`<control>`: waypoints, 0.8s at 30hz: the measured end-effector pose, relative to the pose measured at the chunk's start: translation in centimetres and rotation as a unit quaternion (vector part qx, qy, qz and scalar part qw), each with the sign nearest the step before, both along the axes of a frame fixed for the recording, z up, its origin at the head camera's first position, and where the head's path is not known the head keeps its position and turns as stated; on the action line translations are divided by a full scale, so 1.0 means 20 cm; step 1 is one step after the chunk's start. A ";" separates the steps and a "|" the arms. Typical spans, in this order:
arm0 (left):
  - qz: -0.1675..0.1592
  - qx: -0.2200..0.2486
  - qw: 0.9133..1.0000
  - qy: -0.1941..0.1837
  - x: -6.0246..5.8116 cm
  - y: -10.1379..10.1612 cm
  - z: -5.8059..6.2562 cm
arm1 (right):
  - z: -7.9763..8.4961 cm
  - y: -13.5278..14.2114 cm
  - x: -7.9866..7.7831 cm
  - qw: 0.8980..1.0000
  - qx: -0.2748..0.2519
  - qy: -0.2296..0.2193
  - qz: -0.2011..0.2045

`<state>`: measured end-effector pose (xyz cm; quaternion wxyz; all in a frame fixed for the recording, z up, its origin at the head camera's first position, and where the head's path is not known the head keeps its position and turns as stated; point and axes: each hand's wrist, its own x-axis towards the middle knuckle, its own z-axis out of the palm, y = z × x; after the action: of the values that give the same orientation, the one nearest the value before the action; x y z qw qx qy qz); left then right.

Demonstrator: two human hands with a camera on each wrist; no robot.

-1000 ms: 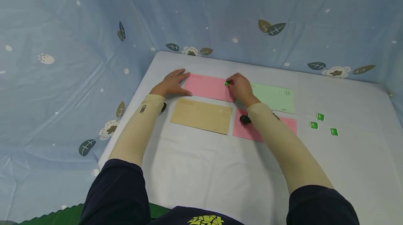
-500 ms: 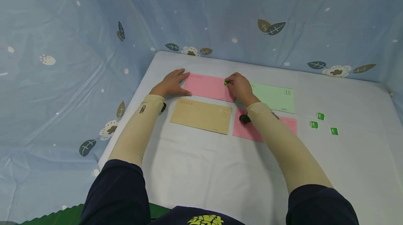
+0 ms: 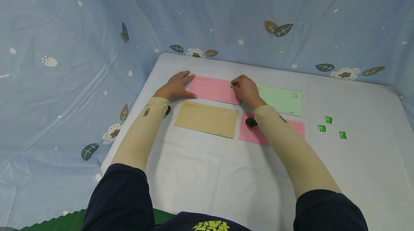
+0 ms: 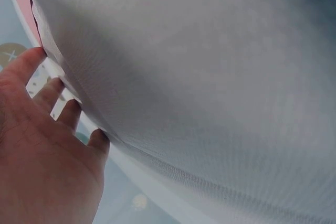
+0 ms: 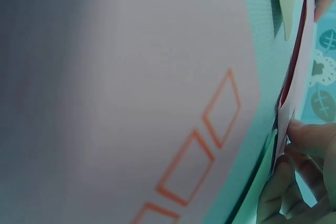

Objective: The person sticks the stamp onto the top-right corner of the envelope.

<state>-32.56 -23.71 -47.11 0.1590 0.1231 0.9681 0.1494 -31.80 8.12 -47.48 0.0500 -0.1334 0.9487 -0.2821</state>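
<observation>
A pink envelope (image 3: 211,89) lies flat at the back of the table in the head view. My left hand (image 3: 178,85) rests at its left end, fingers and thumb spread with tips at the edge; the left wrist view shows these fingers (image 4: 50,95) along the table. At the envelope's upper right corner, my right hand (image 3: 247,91) pinches a small green stamp (image 3: 232,85) between thumb and fingertips. That hand also covers the left end of a light green envelope (image 3: 279,100). In the right wrist view, the curled fingers (image 5: 281,184) sit low beside the envelope edge; the stamp is hidden there.
A tan envelope (image 3: 206,119) lies in the nearer row. Beside it a second pink envelope (image 3: 253,134) is partly under my right forearm. Several loose items at the right are green stamps (image 3: 329,119) on the white table (image 3: 207,173). A blue patterned cloth (image 3: 226,15) hangs behind.
Barely anything differs: the right fingertips and the stamp have shifted very slightly left at the envelope's corner. The left hand has stayed in place.
</observation>
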 end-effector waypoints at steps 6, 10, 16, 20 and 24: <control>-0.007 -0.004 1.000 -0.002 0.00 0.00 0.01 | 0.00 0.01 0.01 1.000 -0.019 0.008 0.000; -0.009 -0.003 1.000 -0.001 0.00 0.00 0.01 | -0.01 0.01 0.01 0.999 -0.031 0.009 -0.007; -0.015 -0.004 1.000 0.002 0.01 0.00 0.01 | 0.00 0.00 0.02 1.000 -0.016 0.008 0.002; -0.016 -0.004 1.000 0.003 0.01 0.00 0.01 | 0.00 0.00 0.02 1.000 -0.001 0.011 0.000; -0.015 -0.005 1.000 0.004 0.01 0.00 0.01 | 0.00 -0.01 0.02 1.000 0.000 0.015 -0.005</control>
<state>-32.40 -23.74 -46.90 0.1576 0.1372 0.9676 0.1417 -31.47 8.01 -47.51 0.0347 -0.1323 0.9502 -0.2800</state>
